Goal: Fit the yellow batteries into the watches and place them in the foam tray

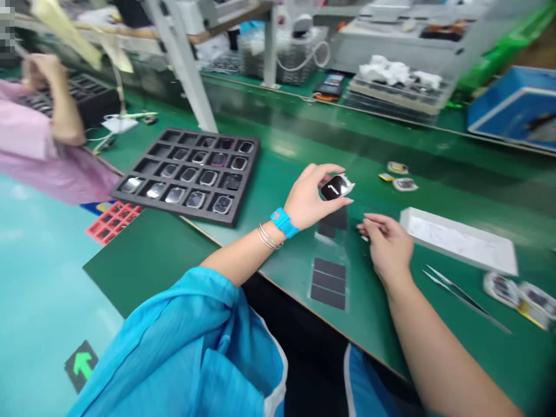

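My left hand (306,194) grips a smartwatch case (334,188) by its edges, between thumb and fingers. White writing shows on its dark screen, and no strap is attached. To the right, my right hand (388,243) hovers over the bench with fingers curled and pinched together. A small whitish bit shows at its fingertips, too small to name. Below my left hand lies a clear sheet with black rectangular stickers (329,282). Metal tweezers (467,298) rest on the bench beside my right forearm, near a shallow white box (460,240).
A black foam tray (245,202) with several watch cases stands at left, some slots vacant. Opened watch parts (403,184) lie at the back, others (501,288) at far right. A red tray (115,223) sits past the bench edge. A co-worker in pink (43,133) works at far left.
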Demonstrator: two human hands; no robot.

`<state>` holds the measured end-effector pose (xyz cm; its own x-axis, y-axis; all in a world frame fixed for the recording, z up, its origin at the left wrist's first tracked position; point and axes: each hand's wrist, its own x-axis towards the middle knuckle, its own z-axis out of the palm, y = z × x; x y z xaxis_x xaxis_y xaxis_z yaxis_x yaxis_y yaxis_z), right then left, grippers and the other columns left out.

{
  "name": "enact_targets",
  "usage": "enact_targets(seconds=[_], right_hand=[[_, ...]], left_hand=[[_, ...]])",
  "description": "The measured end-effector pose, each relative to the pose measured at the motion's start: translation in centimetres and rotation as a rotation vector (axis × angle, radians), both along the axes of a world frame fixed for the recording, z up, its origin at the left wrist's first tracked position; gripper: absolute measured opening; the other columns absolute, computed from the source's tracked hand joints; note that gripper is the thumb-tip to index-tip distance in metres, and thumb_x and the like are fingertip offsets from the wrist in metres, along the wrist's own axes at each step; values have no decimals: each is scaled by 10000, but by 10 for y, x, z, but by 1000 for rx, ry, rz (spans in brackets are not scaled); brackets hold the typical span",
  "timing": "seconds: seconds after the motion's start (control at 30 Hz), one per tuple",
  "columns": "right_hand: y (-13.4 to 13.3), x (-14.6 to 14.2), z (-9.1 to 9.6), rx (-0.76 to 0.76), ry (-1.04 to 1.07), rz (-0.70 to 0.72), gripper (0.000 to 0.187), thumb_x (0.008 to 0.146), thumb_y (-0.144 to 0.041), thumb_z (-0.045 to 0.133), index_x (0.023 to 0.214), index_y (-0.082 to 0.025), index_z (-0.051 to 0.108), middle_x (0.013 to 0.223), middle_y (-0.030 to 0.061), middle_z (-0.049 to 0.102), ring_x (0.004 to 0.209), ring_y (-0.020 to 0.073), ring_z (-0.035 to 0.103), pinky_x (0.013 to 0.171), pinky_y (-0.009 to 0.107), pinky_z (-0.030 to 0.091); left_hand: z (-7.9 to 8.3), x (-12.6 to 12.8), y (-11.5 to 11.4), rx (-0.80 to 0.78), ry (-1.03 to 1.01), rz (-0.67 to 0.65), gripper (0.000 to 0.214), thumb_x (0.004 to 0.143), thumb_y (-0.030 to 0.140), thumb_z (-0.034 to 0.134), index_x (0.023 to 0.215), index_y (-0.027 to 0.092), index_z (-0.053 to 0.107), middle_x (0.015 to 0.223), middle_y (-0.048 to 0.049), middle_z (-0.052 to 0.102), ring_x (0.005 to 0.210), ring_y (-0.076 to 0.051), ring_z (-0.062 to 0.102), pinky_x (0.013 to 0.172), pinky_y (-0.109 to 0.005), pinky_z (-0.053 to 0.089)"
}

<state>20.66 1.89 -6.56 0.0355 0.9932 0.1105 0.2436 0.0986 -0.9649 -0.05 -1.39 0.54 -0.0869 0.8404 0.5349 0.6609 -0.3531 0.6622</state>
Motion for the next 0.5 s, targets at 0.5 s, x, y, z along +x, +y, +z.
enact_targets(seconds=[0.5], right_hand=[[-25,-20,47,130,-215,60,144,754,-431,658,871,-385,728,786,22,755,832,303,748,890,535,583]], left_hand=[[31,-338,-113,-442,313,1108,470,772,318,777,1166,97,646,1073,-123,612,1030,-241,549,1024,-412,423]])
